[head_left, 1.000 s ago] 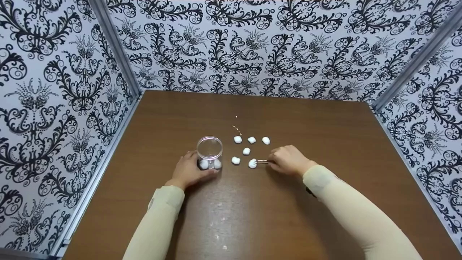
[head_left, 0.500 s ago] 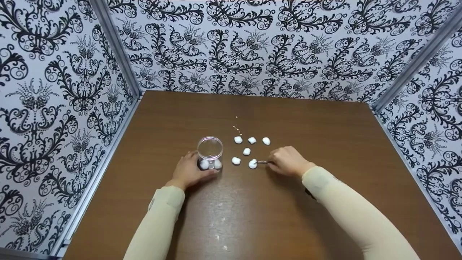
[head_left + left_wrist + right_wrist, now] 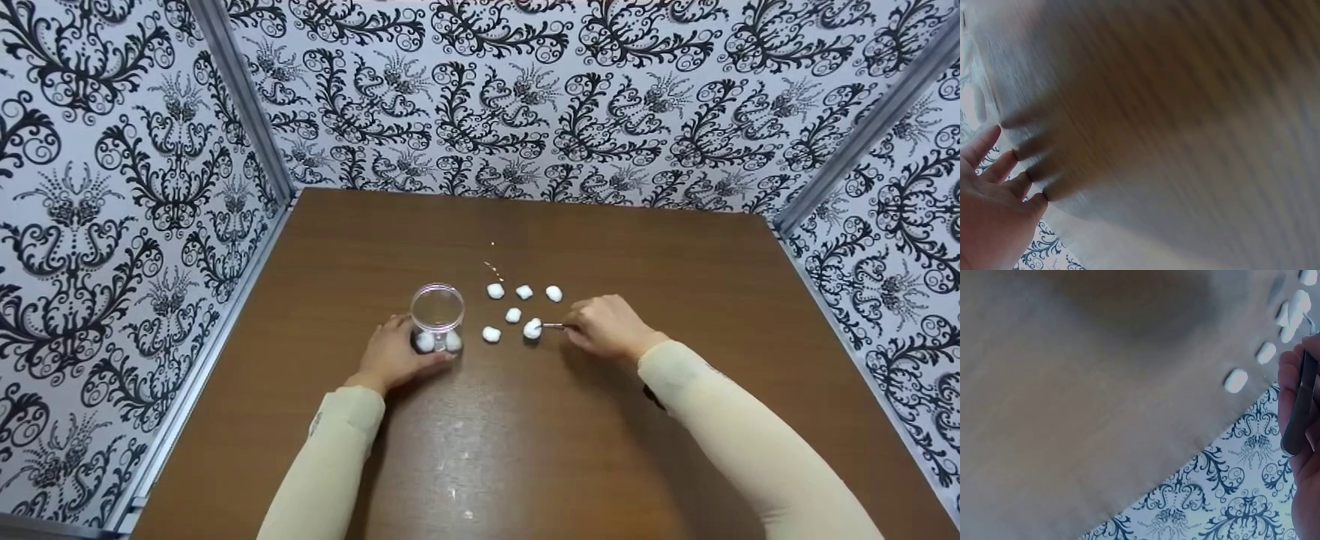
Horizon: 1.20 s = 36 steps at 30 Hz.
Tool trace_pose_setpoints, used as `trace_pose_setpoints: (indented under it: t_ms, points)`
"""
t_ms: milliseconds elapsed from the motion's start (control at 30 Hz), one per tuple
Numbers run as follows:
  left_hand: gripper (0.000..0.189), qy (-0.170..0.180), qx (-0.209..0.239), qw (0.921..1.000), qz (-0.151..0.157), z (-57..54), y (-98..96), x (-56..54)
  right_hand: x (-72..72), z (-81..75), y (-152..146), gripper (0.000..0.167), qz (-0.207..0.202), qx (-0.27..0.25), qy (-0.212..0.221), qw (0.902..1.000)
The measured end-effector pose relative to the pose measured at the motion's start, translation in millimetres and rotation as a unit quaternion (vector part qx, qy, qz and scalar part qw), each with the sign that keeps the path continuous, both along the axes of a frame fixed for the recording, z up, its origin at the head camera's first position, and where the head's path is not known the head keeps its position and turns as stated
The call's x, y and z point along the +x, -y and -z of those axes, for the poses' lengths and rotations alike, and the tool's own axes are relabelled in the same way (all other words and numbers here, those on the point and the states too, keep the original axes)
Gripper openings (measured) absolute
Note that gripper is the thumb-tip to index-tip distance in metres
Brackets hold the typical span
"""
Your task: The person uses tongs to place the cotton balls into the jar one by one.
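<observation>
at far left stands a patterned wall (image 3: 71, 225) with a grey post (image 3: 240, 97) at its right edge, beside the brown worktop (image 3: 465, 427). a pale left sleeve (image 3: 322, 465) leads from the near side to the left hand (image 3: 391, 352), whose grip curves around the clear jar (image 3: 438, 328), fingers at its left side and thumb at its near side. the jar stands upright, its round rim uppermost, with two white balls (image 3: 425, 342) low inside. just right of it, five loose balls lie apart on the worktop: one near (image 3: 491, 335), one far (image 3: 496, 291), one in the middle (image 3: 513, 316), then two more far ones (image 3: 524, 292) (image 3: 553, 293), with pale flecks (image 3: 493, 268) beyond them. among them, toward the near side, the held ball (image 3: 532, 328) sits at the tips of the tweezers (image 3: 1301, 408), a shadow below it. the right hand (image 3: 609, 327) has its grip closed on the tweezers, which point left. a right sleeve (image 3: 742, 427) runs to the near right, and another patterned wall (image 3: 900, 247) closes the right side.
</observation>
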<state>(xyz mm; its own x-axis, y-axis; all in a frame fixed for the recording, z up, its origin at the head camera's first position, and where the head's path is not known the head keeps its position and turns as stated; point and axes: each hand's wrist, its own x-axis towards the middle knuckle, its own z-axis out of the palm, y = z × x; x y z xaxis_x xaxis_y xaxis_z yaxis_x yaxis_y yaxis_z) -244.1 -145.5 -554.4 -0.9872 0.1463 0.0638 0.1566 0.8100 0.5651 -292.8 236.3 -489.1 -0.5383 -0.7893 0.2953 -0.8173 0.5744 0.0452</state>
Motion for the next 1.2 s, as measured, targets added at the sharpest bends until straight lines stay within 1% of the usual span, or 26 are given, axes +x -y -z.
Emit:
trace_pose_setpoints:
  t_ms: [167,333,567,733,900,1033,1200]
  points:
    - [0.102,-0.002,-0.001,1.0000,-0.001,0.8,0.2,-0.3,-5.0,-11.7,3,0.006,-0.003,-0.015,-0.015,0.9998]
    - [0.100,-0.002,0.002,1.0000,0.000,0.5,0.8,0.8,-9.5,-30.3,16,0.005,-0.027,-0.034,-0.042,0.9982]
    - [0.099,-0.003,-0.004,1.0000,-0.002,-1.1,1.0,2.4,-14.9,-62.3,48,0.009,-0.049,-0.051,-0.058,0.9958]
    - [0.097,0.000,-0.002,1.0000,-0.004,-2.1,0.7,2.4,-14.3,-77.4,76,0.011,-0.063,-0.055,-0.065,0.9943]
    - [0.097,0.001,-0.005,1.0000,-0.003,-1.1,0.7,0.8,-11.7,-81.9,101,0.011,-0.080,-0.050,-0.065,0.9934]
    - [0.098,0.005,-0.007,1.0000,-0.004,-1.3,0.9,0.4,-9.9,-78.6,114,0.011,-0.090,-0.039,-0.056,0.9936]
    - [0.097,0.005,-0.005,0.9999,-0.007,-2.4,0.0,1.7,-7.9,-73.8,122,0.010,-0.098,-0.020,-0.051,0.9937]
